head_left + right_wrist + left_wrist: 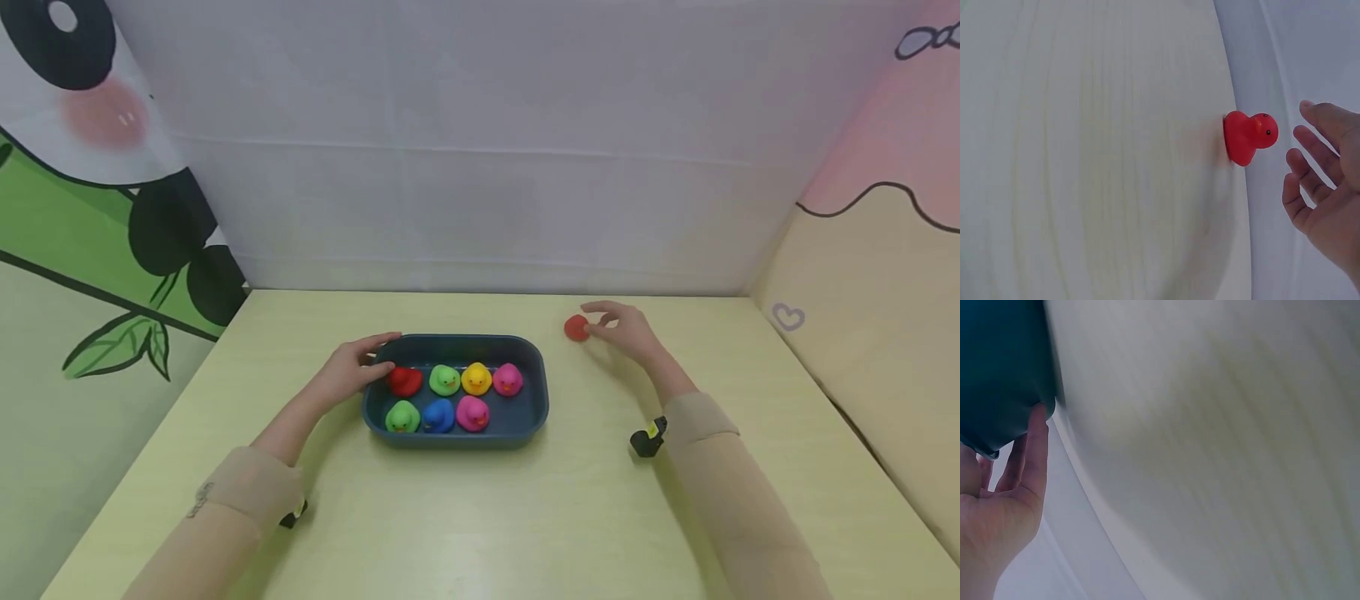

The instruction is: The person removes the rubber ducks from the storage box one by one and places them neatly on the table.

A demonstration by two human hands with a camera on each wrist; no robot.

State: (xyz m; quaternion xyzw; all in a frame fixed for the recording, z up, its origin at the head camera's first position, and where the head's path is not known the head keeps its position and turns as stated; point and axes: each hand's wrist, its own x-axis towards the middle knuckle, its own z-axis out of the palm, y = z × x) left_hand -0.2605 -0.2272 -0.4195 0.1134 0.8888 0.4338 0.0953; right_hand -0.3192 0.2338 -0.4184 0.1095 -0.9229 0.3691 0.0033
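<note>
A dark blue tray (528, 417) stands on the table with several small rubber ducks inside. My left hand (352, 367) holds its left end, thumb over the rim; in the left wrist view the fingers (1036, 450) lie along the tray's outer wall. Inside are a red duck (405, 382), green ducks, a yellow duck (476, 379), a blue duck (438, 416) and pink ducks. Another red duck (1244, 137) sits on the table right of the tray. My right hand (626, 333) is beside it, fingers spread and apart from the duck in the right wrist view.
The pale wooden table (450, 517) ends at a white cloth backdrop (480, 167). Printed side panels stand at left and right. Black wrist devices (647, 439) stick out under both sleeves.
</note>
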